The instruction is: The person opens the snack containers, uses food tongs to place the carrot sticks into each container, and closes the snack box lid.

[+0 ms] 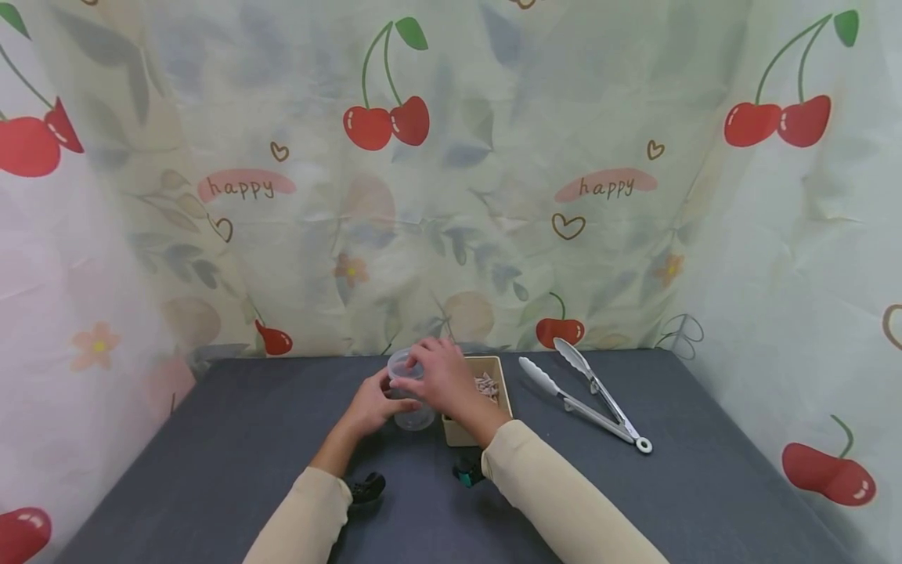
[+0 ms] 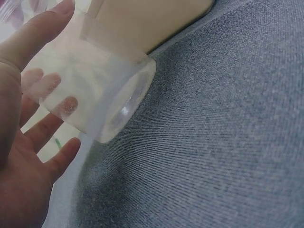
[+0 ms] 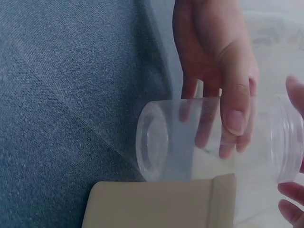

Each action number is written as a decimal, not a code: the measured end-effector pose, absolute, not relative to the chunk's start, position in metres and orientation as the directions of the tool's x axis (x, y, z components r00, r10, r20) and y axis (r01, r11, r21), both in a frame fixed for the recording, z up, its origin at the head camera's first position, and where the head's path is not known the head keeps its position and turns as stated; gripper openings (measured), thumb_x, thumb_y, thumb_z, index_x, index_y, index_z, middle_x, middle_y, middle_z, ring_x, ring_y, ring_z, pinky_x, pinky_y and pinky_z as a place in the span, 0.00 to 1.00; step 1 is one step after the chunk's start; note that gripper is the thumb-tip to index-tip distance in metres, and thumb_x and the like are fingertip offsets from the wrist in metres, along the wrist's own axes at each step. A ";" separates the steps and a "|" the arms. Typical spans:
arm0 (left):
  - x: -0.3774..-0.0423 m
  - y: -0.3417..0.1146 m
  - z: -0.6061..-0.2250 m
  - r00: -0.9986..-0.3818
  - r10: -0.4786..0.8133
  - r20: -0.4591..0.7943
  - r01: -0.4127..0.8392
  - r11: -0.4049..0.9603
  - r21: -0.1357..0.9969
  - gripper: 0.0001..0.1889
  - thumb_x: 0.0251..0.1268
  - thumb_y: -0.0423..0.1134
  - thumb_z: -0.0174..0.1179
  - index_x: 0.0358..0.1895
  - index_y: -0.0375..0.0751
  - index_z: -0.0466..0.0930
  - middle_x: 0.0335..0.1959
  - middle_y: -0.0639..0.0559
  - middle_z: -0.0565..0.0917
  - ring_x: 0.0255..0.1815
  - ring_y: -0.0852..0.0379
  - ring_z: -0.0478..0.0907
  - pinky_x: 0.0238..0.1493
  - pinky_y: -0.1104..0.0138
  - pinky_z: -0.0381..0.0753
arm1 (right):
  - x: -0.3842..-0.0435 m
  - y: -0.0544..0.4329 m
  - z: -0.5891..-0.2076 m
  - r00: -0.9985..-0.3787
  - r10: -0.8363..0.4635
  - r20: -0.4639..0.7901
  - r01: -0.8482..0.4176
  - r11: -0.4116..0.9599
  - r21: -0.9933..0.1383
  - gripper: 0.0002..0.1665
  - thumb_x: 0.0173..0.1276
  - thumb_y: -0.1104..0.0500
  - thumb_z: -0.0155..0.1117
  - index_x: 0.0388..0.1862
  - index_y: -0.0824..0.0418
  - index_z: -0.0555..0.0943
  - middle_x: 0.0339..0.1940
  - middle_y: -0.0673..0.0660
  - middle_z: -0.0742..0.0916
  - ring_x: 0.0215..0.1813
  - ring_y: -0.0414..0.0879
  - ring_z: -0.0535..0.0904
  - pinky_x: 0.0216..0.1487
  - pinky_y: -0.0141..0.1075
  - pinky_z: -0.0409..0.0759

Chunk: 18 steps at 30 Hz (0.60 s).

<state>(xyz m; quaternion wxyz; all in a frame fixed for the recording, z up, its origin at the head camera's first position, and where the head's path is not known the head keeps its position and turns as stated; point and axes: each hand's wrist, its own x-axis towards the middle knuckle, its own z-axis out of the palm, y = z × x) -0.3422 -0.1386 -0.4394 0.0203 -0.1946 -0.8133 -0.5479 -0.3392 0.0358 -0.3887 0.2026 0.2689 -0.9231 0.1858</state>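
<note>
A clear, see-through plastic jar (image 1: 414, 420) stands upright on the dark cloth. My left hand (image 1: 373, 404) grips its body from the left, thumb on the near side and fingers behind, as the right wrist view shows. Over the top, my right hand (image 1: 447, 377) holds the rim of the clear round lid (image 3: 286, 137) between thumb and fingers. The lid sits at the jar's mouth; whether it is loose cannot be told. Through the clear wall (image 2: 90, 80) no contents show. Just right of the jar is a beige box (image 1: 460, 435), partly covered by my right hand and wrist.
Small pale, greyish pieces (image 1: 486, 385) lie inside the beige box. Metal tongs (image 1: 599, 407) with pale tips rest spread on the right of the dark tabletop (image 1: 268, 439). A cherry-print curtain (image 1: 451, 196) hangs behind and at both sides.
</note>
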 end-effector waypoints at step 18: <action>-0.330 -0.137 -0.427 -0.928 0.280 0.247 0.338 0.346 0.875 0.33 0.53 0.34 0.73 0.63 0.31 0.72 0.53 0.39 0.81 0.55 0.38 0.77 0.49 0.51 0.77 | -0.349 0.050 -0.383 -0.757 -0.504 0.416 -0.650 0.639 -0.410 0.15 0.60 0.49 0.73 0.41 0.55 0.84 0.55 0.53 0.83 0.57 0.49 0.77 0.57 0.43 0.73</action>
